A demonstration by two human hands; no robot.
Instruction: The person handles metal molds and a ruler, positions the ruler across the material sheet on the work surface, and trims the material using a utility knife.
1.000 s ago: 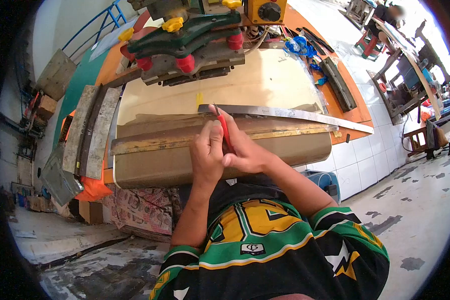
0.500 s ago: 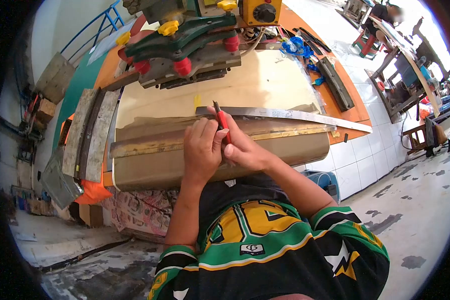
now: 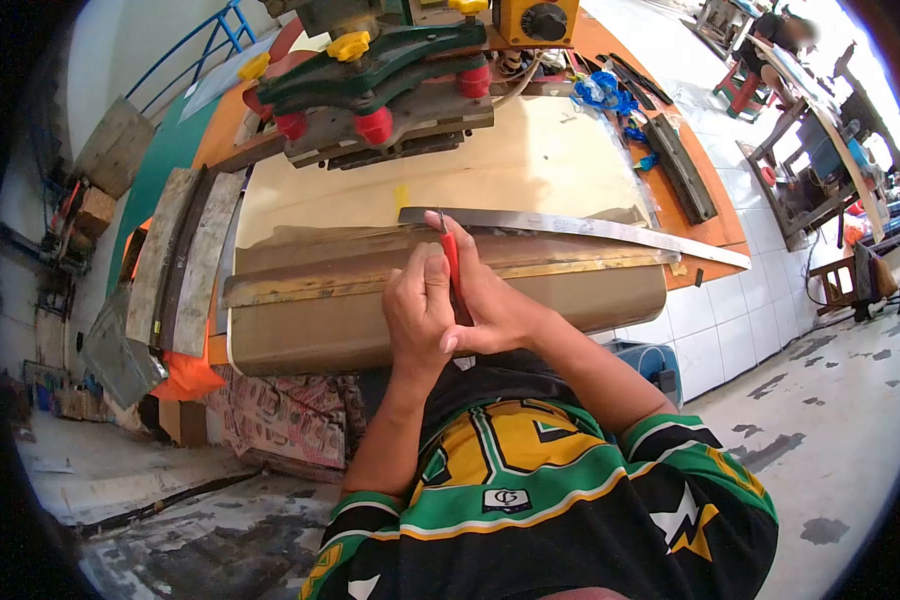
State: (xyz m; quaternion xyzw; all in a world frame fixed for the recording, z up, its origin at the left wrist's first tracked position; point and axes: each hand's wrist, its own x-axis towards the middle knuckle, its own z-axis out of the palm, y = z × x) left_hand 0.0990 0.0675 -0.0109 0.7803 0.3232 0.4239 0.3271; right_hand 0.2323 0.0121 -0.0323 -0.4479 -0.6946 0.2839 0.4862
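A slim red-handled tool (image 3: pixel 451 257) with a thin dark tip stands between my two hands, its tip pointing away from me. My left hand (image 3: pixel 417 312) is closed, with its curled fingers against the tool's left side. Along the other side lie the long fingers of my right hand (image 3: pixel 500 305), the index fingertip close to the tip and the thumb reaching across to my left hand. The tool's lower end is hidden by the hands. Just beyond, a long metal ruler (image 3: pixel 570 226) lies slantwise on a cream sheet (image 3: pixel 320 205) and a brown strip of material (image 3: pixel 330 335).
A green press head (image 3: pixel 380 85) with red knobs hangs over the sheet. Metal-edged bars (image 3: pixel 178 265) lie at the left and a dark bar (image 3: pixel 678 170) at the right, near blue plastic (image 3: pixel 602 92). A person (image 3: pixel 770 40) sits at a far table.
The tool has turned more upright between the hands. My right index finger has straightened along it, and the right thumb has moved across to my left hand. The view has shifted slightly.
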